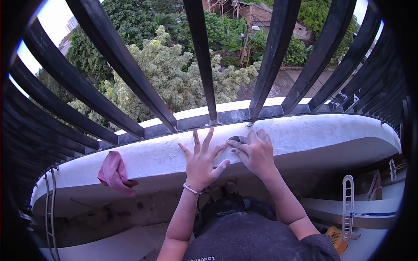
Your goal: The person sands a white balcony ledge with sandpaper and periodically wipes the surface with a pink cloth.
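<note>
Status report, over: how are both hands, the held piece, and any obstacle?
Left hand spread open over white ledge. Right hand holding dark grey piece at ledge. Pink cloth apart from both hands; black bars just beyond.

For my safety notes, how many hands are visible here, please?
2: the left hand, spread over the white ledge, and the right hand, nearby, pinching a grey piece. No other hand shows.

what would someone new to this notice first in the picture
Probably the dark metal bars fanning across the top, then the curved white ledge below them. Near its middle, a left hand spreads its fingers beside a right hand holding a small dark grey piece. A crumpled dusty-pink cloth hangs over the ledge's edge, left of both hands.
</note>
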The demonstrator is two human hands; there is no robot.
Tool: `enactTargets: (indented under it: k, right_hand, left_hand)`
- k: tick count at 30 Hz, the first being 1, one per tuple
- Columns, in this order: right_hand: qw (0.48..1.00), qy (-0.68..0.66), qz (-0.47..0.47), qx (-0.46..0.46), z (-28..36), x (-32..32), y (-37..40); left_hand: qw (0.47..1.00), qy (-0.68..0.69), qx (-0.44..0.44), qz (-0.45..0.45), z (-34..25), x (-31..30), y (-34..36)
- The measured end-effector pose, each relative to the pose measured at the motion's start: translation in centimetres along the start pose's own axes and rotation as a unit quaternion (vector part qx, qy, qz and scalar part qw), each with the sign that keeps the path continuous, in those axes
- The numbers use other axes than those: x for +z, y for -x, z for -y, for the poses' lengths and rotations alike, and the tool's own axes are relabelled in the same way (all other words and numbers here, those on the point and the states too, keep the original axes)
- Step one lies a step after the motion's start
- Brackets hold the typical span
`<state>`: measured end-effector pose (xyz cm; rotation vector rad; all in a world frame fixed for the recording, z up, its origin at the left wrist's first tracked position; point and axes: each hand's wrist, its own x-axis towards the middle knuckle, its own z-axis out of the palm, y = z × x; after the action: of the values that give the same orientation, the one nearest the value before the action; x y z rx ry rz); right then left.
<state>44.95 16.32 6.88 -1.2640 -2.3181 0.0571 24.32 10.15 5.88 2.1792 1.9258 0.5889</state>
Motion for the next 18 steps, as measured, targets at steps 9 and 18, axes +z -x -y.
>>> enactTargets:
  k: [9,18]
  right_hand:
    - [0.997,0.047,-0.005,-0.055,0.9,0.6,-0.1]
    - [0.995,0.077,-0.007,-0.055,1.1,1.4,0.6]
  left_hand:
    - [0.991,0.024,0.022,-0.126,1.3,1.5,1.1]
    - [0.991,-0.079,0.031,-0.104,0.5,2.3,1.3]
